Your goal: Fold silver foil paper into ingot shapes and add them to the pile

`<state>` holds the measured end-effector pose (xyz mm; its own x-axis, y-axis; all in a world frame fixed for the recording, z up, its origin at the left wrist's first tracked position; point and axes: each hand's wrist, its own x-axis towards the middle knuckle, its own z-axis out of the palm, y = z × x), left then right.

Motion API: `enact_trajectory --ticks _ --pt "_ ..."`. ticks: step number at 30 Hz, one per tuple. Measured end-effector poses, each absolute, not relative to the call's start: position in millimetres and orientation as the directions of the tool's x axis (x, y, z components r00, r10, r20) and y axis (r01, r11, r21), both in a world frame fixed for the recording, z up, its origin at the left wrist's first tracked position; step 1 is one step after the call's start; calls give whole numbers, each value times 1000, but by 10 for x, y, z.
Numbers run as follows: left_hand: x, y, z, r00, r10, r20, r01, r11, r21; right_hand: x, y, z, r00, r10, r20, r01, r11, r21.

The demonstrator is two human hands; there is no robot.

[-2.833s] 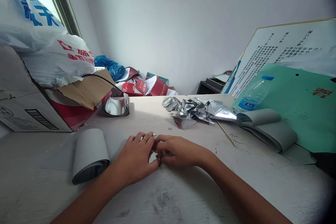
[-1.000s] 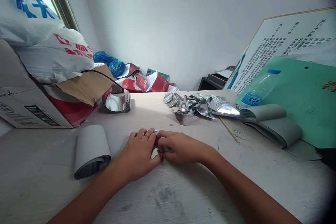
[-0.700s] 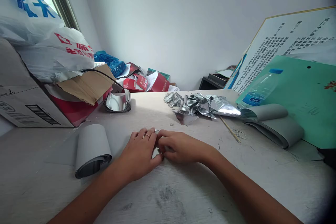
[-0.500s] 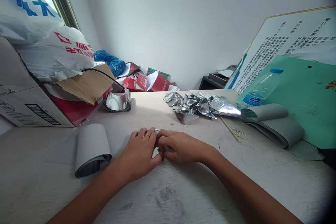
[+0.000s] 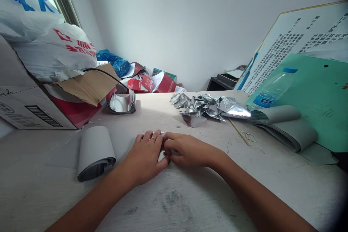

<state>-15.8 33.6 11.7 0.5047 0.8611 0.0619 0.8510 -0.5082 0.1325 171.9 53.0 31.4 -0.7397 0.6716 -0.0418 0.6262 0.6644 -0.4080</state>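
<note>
My left hand (image 5: 144, 154) and my right hand (image 5: 189, 149) meet at the middle of the pale table (image 5: 190, 203). Their fingertips pinch a small piece of silver foil (image 5: 162, 156), mostly hidden by my fingers. A ring shows on one left finger. Farther off, beyond my right hand, lies a heap of folded silver foil pieces (image 5: 208, 106), with a foil cone (image 5: 192, 119) at its front. Left of my left hand stands a curled grey-backed foil sheet (image 5: 95, 152).
A shiny foil ring (image 5: 121, 103) stands near a cardboard box (image 5: 29, 110) under white plastic bags (image 5: 46, 36). At right are a curled foil sheet (image 5: 285, 127), a bamboo skewer (image 5: 239, 132), a water bottle (image 5: 272, 92) and a green folder (image 5: 320, 94).
Both hands stay together on the small foil piece, with only slight finger shifts. The whole view has tilted a little as my head moved.
</note>
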Motion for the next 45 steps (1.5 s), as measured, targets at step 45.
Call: enact_trajectory --ticks 45 --pt "-167 324 107 500 864 61 852 -503 145 1702 522 314 -735 677 -46 633 659 -407"
